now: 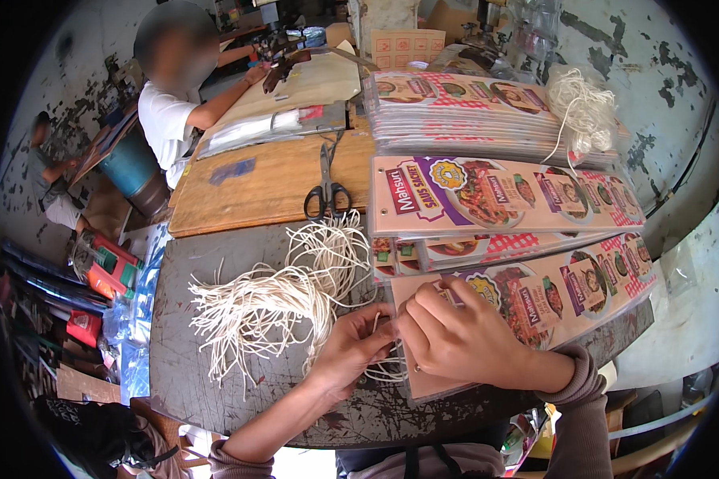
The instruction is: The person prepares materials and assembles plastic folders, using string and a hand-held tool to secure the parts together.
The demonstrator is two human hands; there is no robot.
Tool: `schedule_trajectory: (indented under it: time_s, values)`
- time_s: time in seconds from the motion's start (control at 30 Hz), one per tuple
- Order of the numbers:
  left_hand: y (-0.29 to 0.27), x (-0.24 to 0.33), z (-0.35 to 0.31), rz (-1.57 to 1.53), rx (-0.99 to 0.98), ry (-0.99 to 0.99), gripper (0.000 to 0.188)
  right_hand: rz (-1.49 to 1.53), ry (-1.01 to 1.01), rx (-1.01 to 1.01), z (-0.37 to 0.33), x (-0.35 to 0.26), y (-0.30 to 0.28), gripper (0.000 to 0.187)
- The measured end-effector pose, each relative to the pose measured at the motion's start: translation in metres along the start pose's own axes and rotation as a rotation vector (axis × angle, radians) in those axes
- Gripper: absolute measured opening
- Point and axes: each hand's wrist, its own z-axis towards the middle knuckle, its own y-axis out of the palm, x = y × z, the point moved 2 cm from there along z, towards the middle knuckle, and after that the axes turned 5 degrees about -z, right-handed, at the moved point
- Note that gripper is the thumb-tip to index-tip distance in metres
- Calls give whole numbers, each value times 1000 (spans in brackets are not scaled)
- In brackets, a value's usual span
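Note:
My left hand (353, 345) is closed in a pinch on a thin white cord (387, 370), beside the left edge of a laminated printed sheet (535, 307). Across that edge lies my right hand (467, 331), its fingers curled closed close to my left fingertips; what they pinch is hidden. The sheet has food pictures on a pale orange ground, and a metal eyelet shows near its lower left corner. Left of my hands, a loose bundle of cut white cords (256, 311) spreads over the dark, scratched tabletop (208, 391).
Black-handled scissors (327, 191) lie open beyond the cords, partly on a wooden board (272, 188). More printed sheets (503, 195) are stacked behind mine, with a bag of white cord (581, 112) on the back stack. A person in a white shirt (168, 124) works at the far left.

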Motion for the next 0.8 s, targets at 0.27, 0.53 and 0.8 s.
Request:
schedule_trajectory:
  time_s: [0.27, 0.53, 0.8]
  values:
    - [-2, -2, 4, 14, -24, -35, 12, 82, 137, 35, 1, 3, -2, 17]
    - [0, -7, 4, -114, -26, -86, 8, 195, 26, 28, -2, 3, 3, 18]
    - [3, -8, 1, -85, 1, -89, 27, 119, 15, -26, -4, 2, -3, 15]
